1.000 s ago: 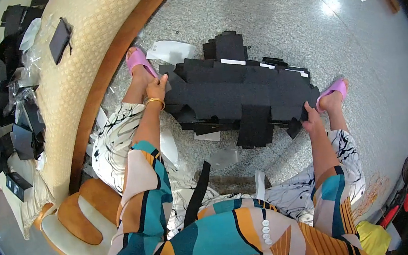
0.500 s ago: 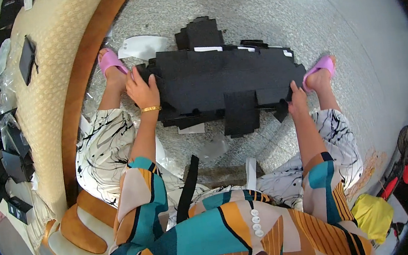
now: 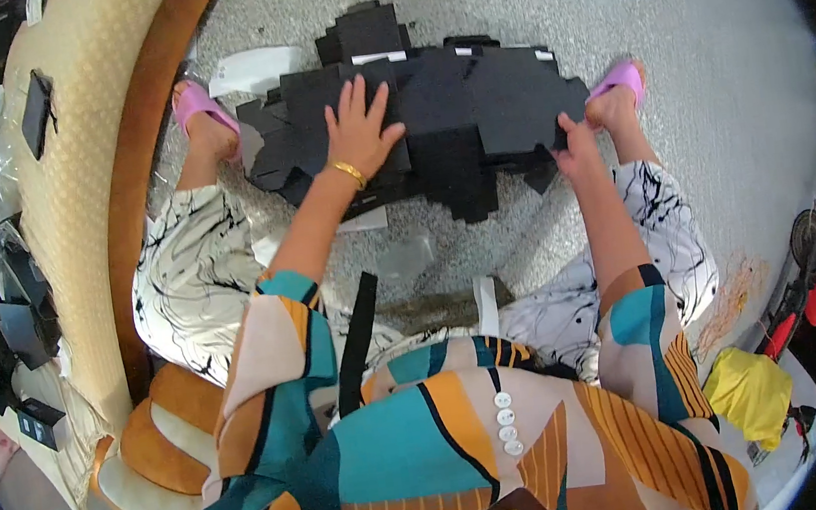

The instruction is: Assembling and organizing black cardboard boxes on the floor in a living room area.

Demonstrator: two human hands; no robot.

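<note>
A broad pile of flat black cardboard pieces (image 3: 512,107), which look like flattened boxes, lies on the speckled floor between my feet. My left hand (image 3: 363,139) rests on top of its left half, fingers spread and palm down, with nothing in them. At the right corner, my right hand (image 3: 576,147) is closed on the pile's edge, thumb on top and the other fingers partly hidden. Black flaps stick out from the pile at the front, back and left. White strips show along its far edge.
On the left stands a bed or couch with a cream quilted cover (image 3: 98,99) and a brown wooden edge. Black boxes and clear plastic are heaped beyond it. A white sheet (image 3: 256,71) lies behind the pile. A yellow cloth (image 3: 749,397) lies at lower right.
My left hand has let go of the pile's left end and moved onto its top, opening flat. Cardboard at the left end now lies spread out. My right hand stays at the right corner.
</note>
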